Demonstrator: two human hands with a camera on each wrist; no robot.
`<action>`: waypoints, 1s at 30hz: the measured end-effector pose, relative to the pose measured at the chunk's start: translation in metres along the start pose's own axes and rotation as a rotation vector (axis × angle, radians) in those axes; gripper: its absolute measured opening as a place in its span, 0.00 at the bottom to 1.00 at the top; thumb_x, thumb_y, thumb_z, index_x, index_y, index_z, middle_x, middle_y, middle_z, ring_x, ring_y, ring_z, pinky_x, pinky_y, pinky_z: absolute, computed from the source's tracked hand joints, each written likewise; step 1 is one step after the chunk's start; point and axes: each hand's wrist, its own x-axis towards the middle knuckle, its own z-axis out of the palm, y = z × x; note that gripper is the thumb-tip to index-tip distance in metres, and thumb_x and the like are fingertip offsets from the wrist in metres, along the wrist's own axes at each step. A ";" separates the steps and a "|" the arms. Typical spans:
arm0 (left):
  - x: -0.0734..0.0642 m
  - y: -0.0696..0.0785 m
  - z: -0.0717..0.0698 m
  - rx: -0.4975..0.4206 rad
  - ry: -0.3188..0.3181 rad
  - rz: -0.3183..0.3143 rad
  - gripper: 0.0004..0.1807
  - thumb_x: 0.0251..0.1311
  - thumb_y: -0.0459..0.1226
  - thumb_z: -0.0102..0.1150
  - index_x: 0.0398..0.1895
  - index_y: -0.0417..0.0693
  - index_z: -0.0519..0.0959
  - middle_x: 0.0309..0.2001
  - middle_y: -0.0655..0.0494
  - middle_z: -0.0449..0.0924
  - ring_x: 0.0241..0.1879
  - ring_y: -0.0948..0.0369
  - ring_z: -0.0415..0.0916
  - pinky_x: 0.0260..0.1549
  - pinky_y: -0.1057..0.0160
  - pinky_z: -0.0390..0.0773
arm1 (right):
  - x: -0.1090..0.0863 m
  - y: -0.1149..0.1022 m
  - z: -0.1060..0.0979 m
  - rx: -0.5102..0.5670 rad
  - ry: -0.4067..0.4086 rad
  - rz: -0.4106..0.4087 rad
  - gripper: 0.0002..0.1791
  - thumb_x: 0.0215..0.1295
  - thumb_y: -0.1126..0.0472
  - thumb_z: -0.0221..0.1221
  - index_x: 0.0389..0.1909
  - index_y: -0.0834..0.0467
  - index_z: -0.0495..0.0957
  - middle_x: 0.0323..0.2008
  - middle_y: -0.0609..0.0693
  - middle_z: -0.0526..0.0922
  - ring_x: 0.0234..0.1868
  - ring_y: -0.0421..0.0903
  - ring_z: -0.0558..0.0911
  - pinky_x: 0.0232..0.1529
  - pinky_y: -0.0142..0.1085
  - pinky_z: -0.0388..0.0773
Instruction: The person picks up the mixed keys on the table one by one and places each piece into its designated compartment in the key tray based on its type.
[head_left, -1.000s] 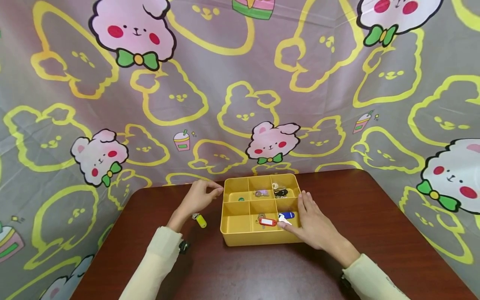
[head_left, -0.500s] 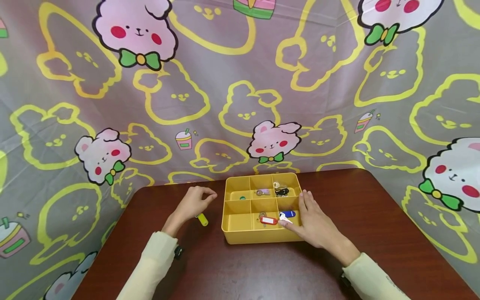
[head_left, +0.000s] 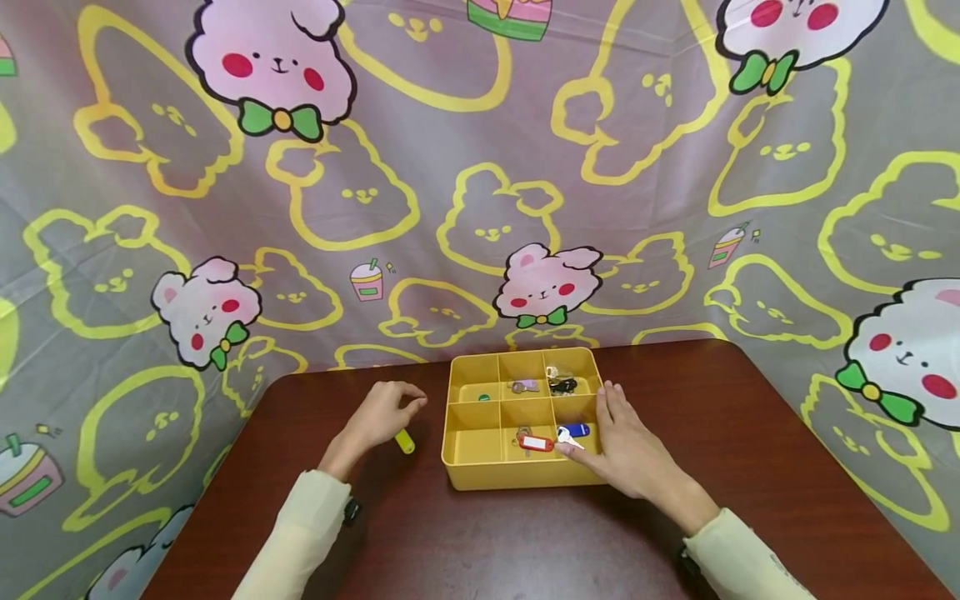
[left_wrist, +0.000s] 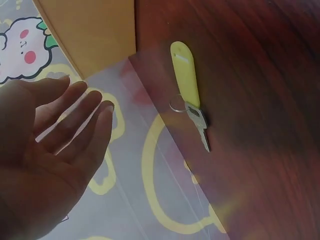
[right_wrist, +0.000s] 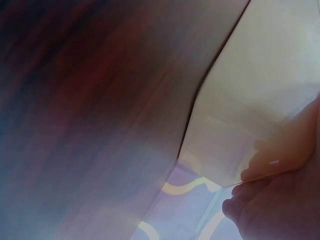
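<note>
A yellow key tag (head_left: pixel 405 442) with a small key (left_wrist: pixel 198 122) on a ring lies on the table left of the yellow divided box (head_left: pixel 517 477). My left hand (head_left: pixel 378 412) hovers over it in the head view, fingers loosely bent, holding nothing; it covers the key end there. Straight fingers of my right hand (head_left: pixel 633 446) lie along the box's right side, the thumb over its front right corner. In the front right compartment are a blue key tag (head_left: pixel 575 430) and keys (head_left: pixel 566 437). A red key tag (head_left: pixel 536 444) sits in the front middle one.
The back row holds a small green item (head_left: pixel 483 398), a purple tag with a key (head_left: pixel 525 386), and black and silver pieces (head_left: pixel 562 385). Behind the dark brown table (head_left: pixel 517 550) hangs a patterned curtain (head_left: pixel 637 200), which also encloses both sides.
My left hand has drawn back leftward from the box's left rim and now covers part of the yellow key tag. The right hand stays at the box.
</note>
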 end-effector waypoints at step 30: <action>-0.014 -0.032 0.019 0.087 -0.106 -0.119 0.14 0.70 0.37 0.66 0.53 0.38 0.87 0.52 0.44 0.89 0.51 0.51 0.87 0.52 0.47 0.87 | 0.001 -0.001 0.000 0.020 -0.009 0.014 0.68 0.65 0.20 0.52 0.81 0.74 0.47 0.84 0.71 0.45 0.85 0.69 0.48 0.82 0.61 0.56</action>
